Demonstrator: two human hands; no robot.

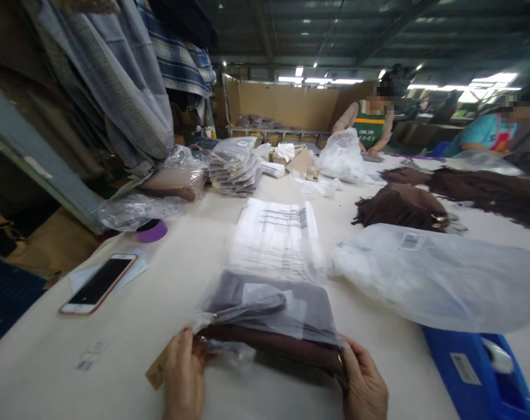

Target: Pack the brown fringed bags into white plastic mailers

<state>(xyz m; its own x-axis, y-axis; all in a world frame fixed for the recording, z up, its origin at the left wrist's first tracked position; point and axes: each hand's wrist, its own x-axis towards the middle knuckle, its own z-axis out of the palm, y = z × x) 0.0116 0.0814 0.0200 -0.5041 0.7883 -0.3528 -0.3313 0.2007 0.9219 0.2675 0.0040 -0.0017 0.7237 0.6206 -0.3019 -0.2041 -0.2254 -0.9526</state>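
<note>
A dark brown handbag (273, 343) lies in front of me, partly inside a clear plastic bag (319, 312). My left hand (185, 373) is closed on its left end, beside a brown cardboard tag (156, 368). Closed round the right end, near a small metal fitting, is my right hand (364, 373). A wrist strap (251, 309) and a white slip show through the plastic on top. Just beyond lies printed white paper (276, 233) under plastic.
At left are a phone (101, 284), purple tape (151, 231) and a stack of wrapped items (234, 166). At right lie a large plastic bag (448, 274), a blue bin (470, 367) and fringed brown bags (404, 204). Two people stand across the table (195, 245).
</note>
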